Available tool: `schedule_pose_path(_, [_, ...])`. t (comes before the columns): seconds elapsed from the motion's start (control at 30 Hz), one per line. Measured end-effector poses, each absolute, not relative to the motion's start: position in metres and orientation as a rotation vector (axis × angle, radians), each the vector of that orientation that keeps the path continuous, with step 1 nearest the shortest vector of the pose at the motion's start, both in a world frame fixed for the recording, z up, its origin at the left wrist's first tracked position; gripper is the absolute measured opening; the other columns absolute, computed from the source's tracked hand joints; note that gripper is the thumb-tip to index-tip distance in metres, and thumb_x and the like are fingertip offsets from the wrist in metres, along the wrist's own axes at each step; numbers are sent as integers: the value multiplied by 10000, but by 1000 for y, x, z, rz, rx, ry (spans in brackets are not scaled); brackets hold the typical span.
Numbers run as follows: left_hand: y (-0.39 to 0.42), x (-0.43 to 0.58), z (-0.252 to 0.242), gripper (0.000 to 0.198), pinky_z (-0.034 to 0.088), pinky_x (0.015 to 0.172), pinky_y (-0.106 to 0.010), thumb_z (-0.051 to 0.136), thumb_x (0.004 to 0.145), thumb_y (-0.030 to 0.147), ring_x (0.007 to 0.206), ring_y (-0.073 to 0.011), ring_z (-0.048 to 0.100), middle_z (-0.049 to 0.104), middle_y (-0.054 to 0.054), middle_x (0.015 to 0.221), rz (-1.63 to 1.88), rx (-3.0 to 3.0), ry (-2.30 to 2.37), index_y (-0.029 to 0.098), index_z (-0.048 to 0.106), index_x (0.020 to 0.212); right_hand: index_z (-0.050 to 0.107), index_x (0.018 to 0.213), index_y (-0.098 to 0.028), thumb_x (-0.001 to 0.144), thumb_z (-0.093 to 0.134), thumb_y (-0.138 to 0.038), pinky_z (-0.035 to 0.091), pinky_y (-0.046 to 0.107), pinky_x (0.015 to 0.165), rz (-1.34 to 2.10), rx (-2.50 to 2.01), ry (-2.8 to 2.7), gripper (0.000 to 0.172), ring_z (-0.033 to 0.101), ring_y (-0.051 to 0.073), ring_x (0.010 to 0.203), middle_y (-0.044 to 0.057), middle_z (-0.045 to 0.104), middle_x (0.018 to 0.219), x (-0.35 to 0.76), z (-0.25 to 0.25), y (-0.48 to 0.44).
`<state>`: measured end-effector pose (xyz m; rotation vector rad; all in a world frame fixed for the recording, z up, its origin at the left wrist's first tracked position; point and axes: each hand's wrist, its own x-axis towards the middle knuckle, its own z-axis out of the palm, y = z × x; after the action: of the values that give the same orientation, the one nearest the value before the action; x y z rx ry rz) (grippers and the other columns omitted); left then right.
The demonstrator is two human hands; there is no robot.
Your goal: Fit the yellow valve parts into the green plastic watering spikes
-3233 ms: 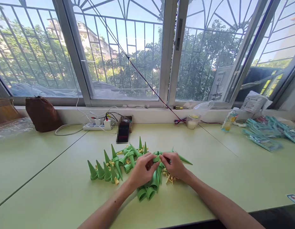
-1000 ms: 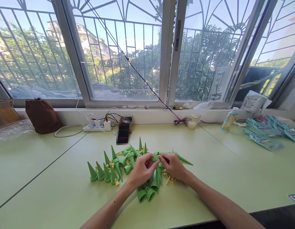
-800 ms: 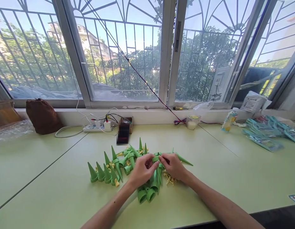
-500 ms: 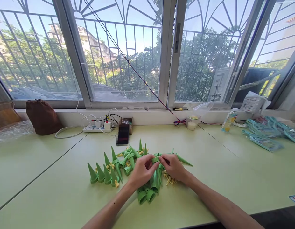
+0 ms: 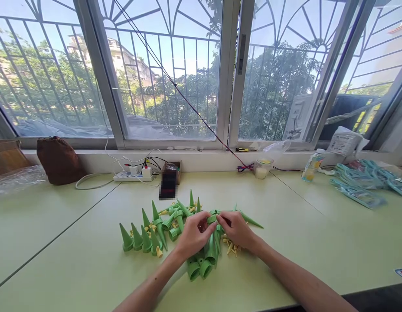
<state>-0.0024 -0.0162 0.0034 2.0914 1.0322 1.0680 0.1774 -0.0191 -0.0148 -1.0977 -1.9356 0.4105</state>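
Note:
My left hand (image 5: 194, 236) is closed around a green ribbed plastic cap (image 5: 211, 219), held between thumb and fingers above a pile of parts. At the cap's right edge, the fingertips of my right hand (image 5: 239, 230) are pinched together; what lies between them is too small to make out. Below the hands lie hollow green cones (image 5: 205, 268) with their round openings toward me. Small yellow plastic pieces (image 5: 232, 248) are scattered under my right hand. Left of my hands, several green spikes (image 5: 137, 237) stand point up on round caps, with more loose green and yellow parts behind.
At the back stand a power strip (image 5: 133, 175), a small cardboard box (image 5: 174, 169) and a brown bag (image 5: 59, 160). A plastic cup (image 5: 262, 169), a bottle (image 5: 313, 164) and teal packages (image 5: 360, 186) are at the right. The table's front edge runs below my right arm.
Hardly anything differs: both hands stay at the green cap in the same pose. The whole view has shifted very slightly.

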Motion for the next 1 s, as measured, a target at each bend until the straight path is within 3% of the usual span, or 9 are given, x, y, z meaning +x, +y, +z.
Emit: schedule_pose_path(1.0, [-16,-2,4,210,316,508,-213,599,844,357,549,-100,393,455,35,594,1066,2128,1043,150,605,811,351,614,-188,957,434,-301,238,238,520,380,-1094,-1942,371,299,95,527,-52,373,543,177,-15,-19])
